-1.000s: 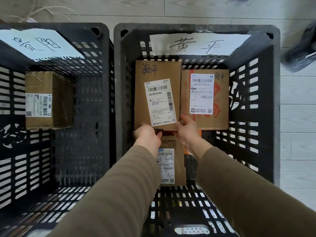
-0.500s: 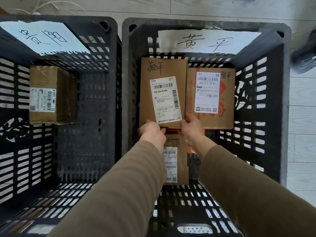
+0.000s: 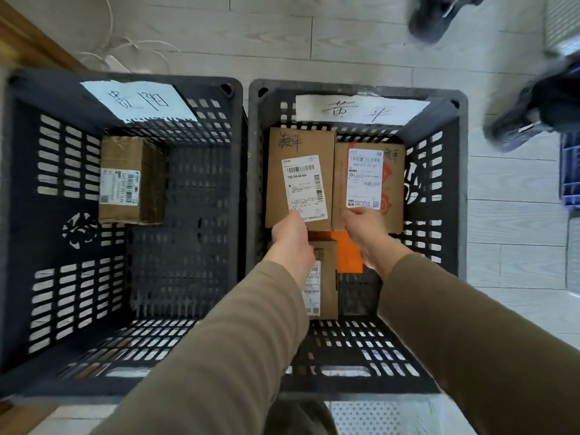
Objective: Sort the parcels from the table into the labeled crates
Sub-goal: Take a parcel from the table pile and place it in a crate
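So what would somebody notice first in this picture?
Probably the hands reaching into the right crate: the left hand grips the bottom edge of a tall parcel, with the right hand close beside it. Next, the left crate, which holds just one box.

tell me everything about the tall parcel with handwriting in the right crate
The flat brown cardboard parcel lies label-up at the far left of the black slatted plastic crate. Handwriting marks its top left; a white barcode label sits tilted below. The left hand grips its near edge; its right side abuts a red-printed cardboard parcel.
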`<state>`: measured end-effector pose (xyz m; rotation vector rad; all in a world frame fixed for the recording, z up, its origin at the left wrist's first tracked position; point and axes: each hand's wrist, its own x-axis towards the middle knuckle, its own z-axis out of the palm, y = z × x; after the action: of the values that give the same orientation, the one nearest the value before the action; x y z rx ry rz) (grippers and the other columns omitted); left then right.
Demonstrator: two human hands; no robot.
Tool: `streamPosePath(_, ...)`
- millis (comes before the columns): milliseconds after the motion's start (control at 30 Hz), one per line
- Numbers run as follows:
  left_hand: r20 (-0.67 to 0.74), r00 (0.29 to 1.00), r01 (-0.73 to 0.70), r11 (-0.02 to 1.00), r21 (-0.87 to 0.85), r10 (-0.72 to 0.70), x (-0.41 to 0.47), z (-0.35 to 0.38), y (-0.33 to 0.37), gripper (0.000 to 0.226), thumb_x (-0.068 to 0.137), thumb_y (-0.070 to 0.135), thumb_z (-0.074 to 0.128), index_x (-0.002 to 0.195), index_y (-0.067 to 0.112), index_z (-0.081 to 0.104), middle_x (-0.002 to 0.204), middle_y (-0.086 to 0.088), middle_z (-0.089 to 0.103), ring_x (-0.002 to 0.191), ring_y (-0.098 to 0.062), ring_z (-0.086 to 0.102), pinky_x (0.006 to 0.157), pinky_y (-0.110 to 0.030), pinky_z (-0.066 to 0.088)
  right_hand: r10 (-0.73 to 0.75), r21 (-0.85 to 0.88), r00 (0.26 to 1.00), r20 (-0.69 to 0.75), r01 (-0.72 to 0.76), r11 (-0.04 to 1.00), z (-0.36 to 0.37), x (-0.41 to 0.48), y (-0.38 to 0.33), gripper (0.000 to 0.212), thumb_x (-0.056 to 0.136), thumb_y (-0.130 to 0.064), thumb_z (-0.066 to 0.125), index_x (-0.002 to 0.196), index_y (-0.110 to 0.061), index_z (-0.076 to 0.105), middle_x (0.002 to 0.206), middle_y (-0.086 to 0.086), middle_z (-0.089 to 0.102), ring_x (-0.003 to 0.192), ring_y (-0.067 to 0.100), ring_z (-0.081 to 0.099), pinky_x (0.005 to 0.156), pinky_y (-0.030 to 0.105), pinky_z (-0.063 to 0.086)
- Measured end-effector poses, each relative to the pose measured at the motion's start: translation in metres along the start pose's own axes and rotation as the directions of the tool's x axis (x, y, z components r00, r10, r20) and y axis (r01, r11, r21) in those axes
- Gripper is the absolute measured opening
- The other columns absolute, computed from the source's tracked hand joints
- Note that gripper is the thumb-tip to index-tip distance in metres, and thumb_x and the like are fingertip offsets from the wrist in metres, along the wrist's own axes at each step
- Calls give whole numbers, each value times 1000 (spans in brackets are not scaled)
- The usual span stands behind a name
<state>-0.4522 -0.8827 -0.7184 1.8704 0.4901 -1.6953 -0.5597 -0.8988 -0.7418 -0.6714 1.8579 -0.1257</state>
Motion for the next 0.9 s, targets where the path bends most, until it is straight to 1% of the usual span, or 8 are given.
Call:
streamPosePath(67, 64, 997, -49, 998, 46, 46, -27, -8, 4, 37, 98, 27, 45, 133, 14, 49, 105, -4, 59, 87, -14, 54, 85, -30, 39, -26, -8, 1000, 6, 26, 1000, -10, -25, -15, 28, 94, -8, 42, 114, -2, 60, 106, 15, 65, 93, 27, 61, 90, 42, 49)
streamPosePath(133, 122, 991, -52, 998, 39, 47, -68, -21, 14, 39, 100, 25, 43, 136, 11, 44, 123, -8, 57, 115, -21, 53, 100, -33, 38, -55, -25, 998, 14, 55, 998, -20, -53, -29, 26, 94, -8, 43, 111, -1, 60, 106, 15, 65, 98, 29, 63, 94, 47, 50)
streamPosePath(167, 153, 987, -62, 997, 36, 56, -86, -29, 17, 41, 101, 24, 40, 139, 9, 41, 133, -9, 52, 129, -24, 44, 108, -35, 31, -72, -17, 997, 15, 73, 997, -24, -68, -35, 27, 95, -10, 43, 114, -1, 59, 109, 13, 65, 100, 28, 62, 93, 44, 50)
streamPosePath(267, 207, 972, -128, 989, 67, 112, -134, -56, 25, 47, 103, 24, 35, 146, 7, 28, 144, -8, 41, 140, -22, 30, 113, -33, 22, -113, 7, 993, 14, 113, 994, -34, -116, -55, 27, 95, -14, 47, 118, -4, 58, 110, 8, 64, 102, 23, 60, 87, 33, 50)
streamPosePath(400, 175, 956, -260, 954, 147, 234, -182, -94, 27, 48, 102, 23, 38, 147, 8, 28, 152, -8, 31, 140, -21, 30, 113, -33, 22, -167, -5, 984, 56, 168, 986, -44, -182, -74, 33, 96, -18, 51, 126, -6, 53, 124, 7, 58, 115, 24, 54, 100, 39, 43)
streamPosePath(500, 195, 938, -324, 927, 189, 288, -220, -124, 26, 51, 102, 27, 38, 148, 10, 24, 154, -6, 28, 141, -20, 28, 114, -33, 21, -225, -34, 971, 81, 229, 973, -51, -229, -83, 39, 95, -22, 52, 131, -5, 50, 126, 9, 57, 119, 24, 52, 104, 42, 41)
streamPosePath(733, 182, 865, -495, 854, 162, 467, -336, -201, 11, 55, 100, 32, 42, 149, 14, 24, 153, -4, 30, 140, -20, 28, 114, -36, 19, -420, -84, 897, 139, 433, 897, -60, -362, -102, 36, 92, -30, 57, 122, -10, 56, 111, 5, 60, 108, 19, 56, 84, 29, 41)
streamPosePath(900, 154, 821, -564, 824, 59, 550, -428, -251, -17, 54, 100, 31, 42, 148, 13, 26, 151, -5, 33, 139, -21, 31, 112, -34, 21, -530, -94, 824, 199, 554, 827, -57, -464, -102, 33, 92, -33, 58, 111, -6, 59, 101, 7, 61, 103, 23, 59, 84, 30, 44)
